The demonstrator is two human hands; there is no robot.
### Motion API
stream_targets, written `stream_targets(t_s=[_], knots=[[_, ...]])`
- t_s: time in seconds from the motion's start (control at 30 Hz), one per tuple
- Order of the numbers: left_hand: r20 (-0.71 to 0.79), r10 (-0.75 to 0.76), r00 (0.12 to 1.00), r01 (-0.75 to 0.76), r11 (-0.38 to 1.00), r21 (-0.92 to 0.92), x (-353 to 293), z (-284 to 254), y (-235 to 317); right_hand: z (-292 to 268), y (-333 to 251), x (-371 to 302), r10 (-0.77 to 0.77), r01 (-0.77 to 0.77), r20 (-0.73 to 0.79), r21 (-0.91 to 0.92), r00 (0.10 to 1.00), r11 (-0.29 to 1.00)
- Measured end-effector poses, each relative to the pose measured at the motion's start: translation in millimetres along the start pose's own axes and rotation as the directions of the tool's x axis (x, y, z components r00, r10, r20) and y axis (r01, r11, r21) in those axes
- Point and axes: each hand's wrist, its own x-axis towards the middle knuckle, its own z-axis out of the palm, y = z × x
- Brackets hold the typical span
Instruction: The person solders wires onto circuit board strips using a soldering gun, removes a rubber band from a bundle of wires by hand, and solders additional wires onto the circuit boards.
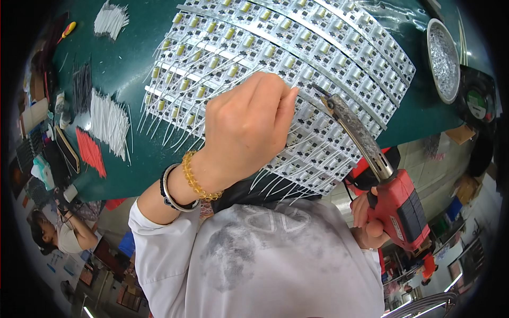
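A large panel of white circuit boards (323, 58) lies on the green table, its joined rows carrying yellowish components and small black chips. Thin white wires (180, 124) trail from many boards along its left and near sides. Over the panel's middle, my left hand (246, 119) is closed in a pinch on a thin white wire, mostly hidden by the fingers. My right hand (368, 220) grips a red soldering gun (401, 212) at the lower right. Its long metal barrel points up and left, with the dark tip at the boards just right of my left fingertips.
Bundles of white wires (110, 122), black wires (82, 87) and red wires (91, 152) lie on the green table (143, 47) at left. A yellow-red screwdriver (67, 31) is farther left. A metal bowl (443, 61) and a black spool (477, 98) stand at right. Another person (63, 238) sits lower left.
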Motion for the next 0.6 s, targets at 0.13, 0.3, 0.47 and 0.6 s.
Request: stream_targets(t_s=[0.13, 0.3, 0.47, 0.6], knots=[[-0.008, -0.024, 1.0, 0.024, 1.0, 0.006, -1.7, -2.2, -0.8, 22.2, -13.5, 18.6, 0.024, -0.026, -0.038, -0.061, 0.999, 0.998], [0.0, -0.031, 1.0, 0.031, 0.999, -0.027, -3.1, -1.2, -1.2, 48.9, -28.6, 35.5, 0.106, -0.2, -0.301, -0.299, 0.948, 0.933], [-0.021, 0.004, 1.0, -0.005, 0.999, -0.05, 0.0, -6.6, 9.9, 33.9, -32.3, 26.6, 0.077, -0.128, -0.183, -0.288, 0.98, 0.949], [0.063, -0.05, 0.997, 0.054, 0.997, -0.049, -4.6, 3.1, 8.2, 41.8, -45.0, 15.1, 0.223, -0.299, -0.339, -0.192, 0.914, 0.935]])
